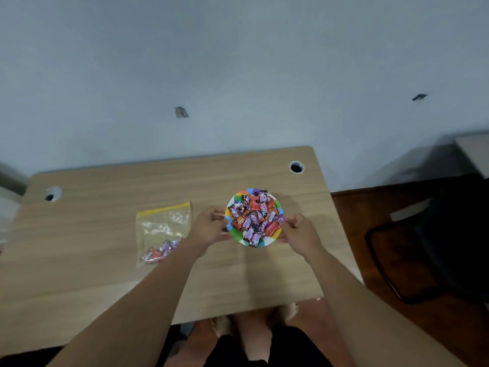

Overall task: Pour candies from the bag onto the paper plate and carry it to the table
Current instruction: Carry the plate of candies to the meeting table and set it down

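A colourful paper plate (pixel 266 242) heaped with wrapped candies (pixel 255 215) is over the wooden table (pixel 105 260), right of its middle. My left hand (pixel 209 226) grips the plate's left rim and my right hand (pixel 297 231) grips its right rim. Whether the plate rests on the table or is lifted slightly, I cannot tell. A clear zip bag (pixel 162 229) with a yellow seal lies flat to the left of my left hand, with a few candies left in its lower corner.
The table has two round cable holes, one at the back left (pixel 53 194) and one at the back right (pixel 296 167). A grey wall stands behind it. A dark chair (pixel 428 250) is on the brown floor to the right.
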Demonstrator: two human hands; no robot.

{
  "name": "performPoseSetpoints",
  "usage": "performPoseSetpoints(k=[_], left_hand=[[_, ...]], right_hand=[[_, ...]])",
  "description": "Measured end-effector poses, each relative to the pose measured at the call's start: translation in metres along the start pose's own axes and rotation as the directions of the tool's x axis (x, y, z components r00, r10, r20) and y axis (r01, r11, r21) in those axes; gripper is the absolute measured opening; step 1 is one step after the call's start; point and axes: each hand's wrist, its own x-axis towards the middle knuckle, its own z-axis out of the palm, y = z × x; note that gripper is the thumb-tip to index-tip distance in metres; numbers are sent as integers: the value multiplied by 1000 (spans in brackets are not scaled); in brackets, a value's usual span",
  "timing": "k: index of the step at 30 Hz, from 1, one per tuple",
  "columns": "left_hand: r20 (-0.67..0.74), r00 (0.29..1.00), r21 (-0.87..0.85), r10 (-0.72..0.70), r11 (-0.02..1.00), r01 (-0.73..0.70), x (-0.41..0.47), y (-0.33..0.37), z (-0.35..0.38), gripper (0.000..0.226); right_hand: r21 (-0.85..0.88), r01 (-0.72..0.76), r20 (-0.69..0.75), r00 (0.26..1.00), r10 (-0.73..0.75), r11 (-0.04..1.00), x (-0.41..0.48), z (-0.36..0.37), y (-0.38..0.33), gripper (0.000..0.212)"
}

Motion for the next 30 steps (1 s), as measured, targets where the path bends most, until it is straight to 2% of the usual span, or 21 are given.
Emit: performPoseSetpoints(k=[5, 12, 14, 20, 26, 30], left_hand=[[87, 996, 34, 28, 999, -31, -11, 24, 19, 23], [169, 984, 55, 63, 996, -73, -47, 31, 65, 19], [184, 981, 60, 65, 995, -78, -62, 28, 82, 18], [223, 973, 59, 66, 995, -81, -116, 1, 140, 20], [264, 963, 93, 58, 992, -86, -173, -37, 207, 19], [296, 953, 129, 61, 986, -103, -204, -60, 258, 20]], right_hand=[[56, 40, -91, 995, -35, 998, -30, -25, -5, 10], [70, 94, -190, 979, -79, 993, -69, -77, 4, 12], [66, 96, -206, 975, -80, 993, -83, -96, 12, 18], [37, 111, -245, 964, -99, 993, -133, -160, 46, 21], [-4, 142, -307, 942, -136, 990, -189, -230, 102, 9], [13, 146, -342, 930, -132, 989, -223, -277, 143, 11]])
